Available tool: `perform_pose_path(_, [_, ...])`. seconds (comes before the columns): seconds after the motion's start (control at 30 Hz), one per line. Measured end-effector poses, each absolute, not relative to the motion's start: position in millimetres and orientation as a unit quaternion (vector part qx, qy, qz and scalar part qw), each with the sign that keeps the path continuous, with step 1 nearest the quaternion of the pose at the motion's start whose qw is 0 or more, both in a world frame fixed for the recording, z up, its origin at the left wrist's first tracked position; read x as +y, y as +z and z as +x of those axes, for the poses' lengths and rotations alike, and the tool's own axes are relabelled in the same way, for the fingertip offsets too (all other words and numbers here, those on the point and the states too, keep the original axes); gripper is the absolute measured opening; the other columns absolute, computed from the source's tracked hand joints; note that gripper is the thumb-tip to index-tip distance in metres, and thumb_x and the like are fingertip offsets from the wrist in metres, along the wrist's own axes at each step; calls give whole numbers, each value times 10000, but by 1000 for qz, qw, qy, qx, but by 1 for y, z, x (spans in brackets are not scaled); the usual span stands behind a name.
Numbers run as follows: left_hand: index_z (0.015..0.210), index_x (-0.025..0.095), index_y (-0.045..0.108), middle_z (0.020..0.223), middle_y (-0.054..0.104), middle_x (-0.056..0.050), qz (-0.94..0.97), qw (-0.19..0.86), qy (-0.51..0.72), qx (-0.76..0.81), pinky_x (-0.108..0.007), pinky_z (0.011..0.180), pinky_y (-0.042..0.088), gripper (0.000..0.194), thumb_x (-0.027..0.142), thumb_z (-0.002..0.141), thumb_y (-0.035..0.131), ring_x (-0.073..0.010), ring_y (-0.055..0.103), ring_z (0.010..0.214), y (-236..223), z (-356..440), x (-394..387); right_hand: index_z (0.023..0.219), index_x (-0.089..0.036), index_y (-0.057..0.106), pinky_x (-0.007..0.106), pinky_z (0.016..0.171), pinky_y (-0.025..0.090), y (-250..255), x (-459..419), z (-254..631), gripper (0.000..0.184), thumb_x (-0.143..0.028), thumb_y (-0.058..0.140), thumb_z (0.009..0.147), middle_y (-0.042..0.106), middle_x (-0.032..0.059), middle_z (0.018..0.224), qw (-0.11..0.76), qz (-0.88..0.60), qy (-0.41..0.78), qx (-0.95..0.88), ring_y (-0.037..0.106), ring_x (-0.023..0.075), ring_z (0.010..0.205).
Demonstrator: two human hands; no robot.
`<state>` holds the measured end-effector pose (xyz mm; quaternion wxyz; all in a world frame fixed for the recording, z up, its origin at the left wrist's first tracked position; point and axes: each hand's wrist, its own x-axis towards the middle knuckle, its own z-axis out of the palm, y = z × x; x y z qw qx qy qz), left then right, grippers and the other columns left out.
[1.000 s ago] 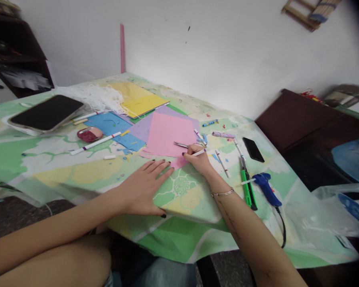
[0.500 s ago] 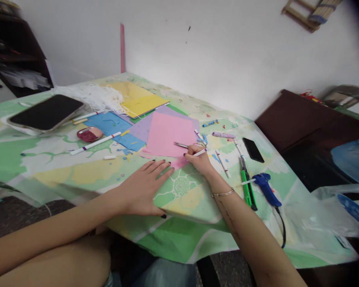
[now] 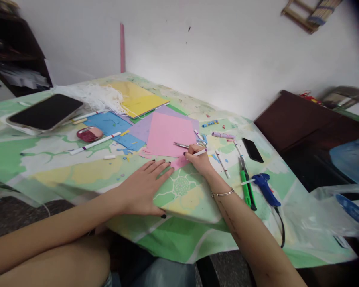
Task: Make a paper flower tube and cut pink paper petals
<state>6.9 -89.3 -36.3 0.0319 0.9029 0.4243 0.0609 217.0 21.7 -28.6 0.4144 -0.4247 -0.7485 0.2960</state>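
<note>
Just under the fingertips of the right hand (image 3: 197, 157) lies a small strip of pink paper (image 3: 178, 162), its left end by the index finger of the left hand (image 3: 148, 185). I have the right hand closed in a writing grip around a white felt-tip marker (image 3: 200, 152); its tip is hidden behind the fingers, so I cannot tell whether it meets the paper. I see the left hand holding nothing, laid palm down near the edge of the patterned tablecloth (image 3: 179, 239), thumb spread towards the body. Immediately beyond the right hand, a pair of scissors (image 3: 182, 144) rests on a larger pink sheet (image 3: 171, 131), which overlaps a purple sheet (image 3: 139, 129). Beyond the left hand I make out blue paper (image 3: 107, 121), a second white marker (image 3: 95, 143), a small dark-red and pink rounded object (image 3: 89, 134) and, further off, a heap of white string (image 3: 98, 97) against a yellow pad (image 3: 145, 103). A large smartphone (image 3: 46, 112) sits well to the left of both hands. To the right of the right hand I find a capped white marker (image 3: 222, 164), a green utility knife (image 3: 246, 185) and a blue glue gun (image 3: 267, 189).
</note>
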Motion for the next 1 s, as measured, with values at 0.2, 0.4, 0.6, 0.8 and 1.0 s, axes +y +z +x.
perform_pose_path(0.2, [1463, 137, 229, 1522, 218, -186, 903, 41, 67, 423, -461, 1131, 84, 1162, 800, 566, 551, -344, 160, 1402, -37, 6, -89, 495, -216, 314, 272, 538, 281, -28, 21, 217, 305, -184, 561, 672, 323, -55, 483, 404, -427, 295, -754, 317, 122, 537])
perform_pose_path(0.4, [1459, 129, 241, 1519, 223, -191, 903, 37, 64, 424, -460, 1132, 81, 1149, 802, 576, 539, -342, 165, 1401, -36, 7, -89, 496, -215, 316, 272, 541, 287, -28, 21, 217, 307, -190, 564, 675, 332, -51, 483, 395, -422, 296, -761, 321, 125, 547])
perform_pose_path(0.6, [1458, 136, 238, 1521, 220, -185, 904, 39, 72, 420, -472, 1128, 92, 1143, 811, 580, 523, -349, 172, 1398, -36, 6, -90, 494, -214, 310, 270, 529, 276, -29, 22, 217, 296, -169, 555, 654, 311, -55, 484, 389, -426, 305, -758, 309, 119, 536])
perform_pose_path(0.8, [1459, 143, 228, 1527, 206, -179, 903, 43, 68, 423, -468, 1130, 84, 1137, 796, 581, 536, -348, 159, 1402, -37, 6, -89, 485, -213, 309, 258, 518, 266, -28, 23, 218, 277, -152, 536, 633, 303, -57, 481, 392, -420, 317, -754, 302, 114, 528])
perform_pose_path(1.0, [1460, 142, 224, 1526, 206, -180, 904, 42, 67, 421, -465, 1130, 90, 1143, 802, 579, 530, -346, 162, 1401, -37, 6, -89, 487, -210, 328, 258, 520, 263, -33, 26, 220, 263, -139, 538, 629, 310, -61, 479, 419, -410, 328, -741, 309, 113, 525])
